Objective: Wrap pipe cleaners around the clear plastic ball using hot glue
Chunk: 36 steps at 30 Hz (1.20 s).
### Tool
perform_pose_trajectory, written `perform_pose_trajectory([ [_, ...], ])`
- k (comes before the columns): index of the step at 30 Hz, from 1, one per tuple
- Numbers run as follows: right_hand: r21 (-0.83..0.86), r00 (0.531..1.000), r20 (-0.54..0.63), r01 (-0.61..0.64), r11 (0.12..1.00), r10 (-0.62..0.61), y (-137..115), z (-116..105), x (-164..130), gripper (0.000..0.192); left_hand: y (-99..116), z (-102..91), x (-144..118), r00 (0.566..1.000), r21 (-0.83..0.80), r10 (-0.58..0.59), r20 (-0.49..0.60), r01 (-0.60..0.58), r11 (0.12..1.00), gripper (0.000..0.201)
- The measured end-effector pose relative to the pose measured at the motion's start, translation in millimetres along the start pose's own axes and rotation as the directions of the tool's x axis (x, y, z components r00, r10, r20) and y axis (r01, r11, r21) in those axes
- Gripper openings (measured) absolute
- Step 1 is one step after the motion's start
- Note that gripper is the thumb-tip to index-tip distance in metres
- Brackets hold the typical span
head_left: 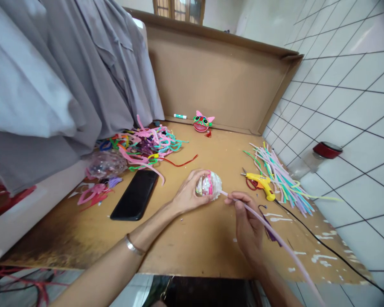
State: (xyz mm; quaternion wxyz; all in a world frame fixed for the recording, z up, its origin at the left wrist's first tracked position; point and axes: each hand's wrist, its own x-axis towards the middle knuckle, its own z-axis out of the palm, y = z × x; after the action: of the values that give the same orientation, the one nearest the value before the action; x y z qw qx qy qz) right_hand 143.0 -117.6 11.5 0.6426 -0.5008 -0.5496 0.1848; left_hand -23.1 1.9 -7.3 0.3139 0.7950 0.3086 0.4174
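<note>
My left hand (192, 190) is closed around a small rounded craft piece (215, 184), whitish with a pink band across it. Between the thumb and fingers of my right hand (247, 217) is a pale lilac pipe cleaner (275, 232). Its near end meets the right side of the rounded piece, though I cannot tell whether it is fixed there. The long tail runs back past my right wrist toward the lower right. Just right of that hand lies a dark purple tassel (270, 232), partly hidden by it.
A yellow glue gun (261, 184) with a black cord (323, 241) lies right, beside a bundle of pipe cleaners (284, 179). Left are a black phone (135, 195) and a tangled colourful pile (150, 143). A pink-eared figure (202, 123) and glue stick (180, 116) sit by the cardboard wall (211, 72).
</note>
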Motion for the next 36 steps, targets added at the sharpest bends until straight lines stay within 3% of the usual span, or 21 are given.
perform_pose_trajectory([
  [2, -0.136, 0.982, 0.075, 0.182, 0.974, -0.173, 0, 3, 5, 0.027, 0, -0.8, 0, 0.999, 0.03, 0.041, 0.013, -0.041, 0.999, 0.062],
  [4, -0.2, 0.93, 0.137, 0.363, 0.91, -0.34, -2, 6, 14, 0.034, 0, -1.9, -1, 0.998, 0.033, 0.061, 0.024, -0.061, 0.998, 0.062],
  [7, -0.281, 0.878, 0.166, 0.479, 0.831, -0.45, -1, 12, 28, 0.035, -1, -3.3, -1, 0.997, 0.028, 0.066, 0.034, -0.067, 0.997, 0.061],
  [12, -0.366, 0.864, 0.141, 0.499, 0.785, -0.483, 15, 15, 35, 0.03, -2, -3.6, -1, 0.995, 0.039, 0.089, 0.041, -0.09, 0.995, 0.063],
  [16, -0.336, 0.842, 0.219, 0.539, 0.772, -0.493, 29, 12, 29, 0.035, -2, -3.2, -2, 0.996, 0.039, 0.085, 0.041, -0.086, 0.996, 0.062],
  [21, -0.28, 0.786, 0.175, 0.617, 0.736, -0.593, 29, 9, 26, 0.039, -1, -3.8, -2, 0.997, 0.046, 0.07, 0.032, -0.071, 0.996, 0.062],
  [24, -0.285, 0.753, 0.22, 0.658, 0.697, -0.62, 24, 8, 26, 0.042, -1, -4.1, -2, 0.997, 0.05, 0.074, 0.038, -0.076, 0.996, 0.062],
  [28, -0.298, 0.755, 0.285, 0.656, 0.694, -0.591, 20, 7, 25, 0.04, 0, -4.0, -2, 0.997, 0.054, 0.067, 0.043, -0.069, 0.996, 0.061],
  [36, -0.314, 0.757, 0.284, 0.654, 0.689, -0.589, 19, 4, 27, 0.04, 4, -5.4, -2, 0.998, 0.064, 0.046, 0.054, -0.049, 0.997, 0.064],
])
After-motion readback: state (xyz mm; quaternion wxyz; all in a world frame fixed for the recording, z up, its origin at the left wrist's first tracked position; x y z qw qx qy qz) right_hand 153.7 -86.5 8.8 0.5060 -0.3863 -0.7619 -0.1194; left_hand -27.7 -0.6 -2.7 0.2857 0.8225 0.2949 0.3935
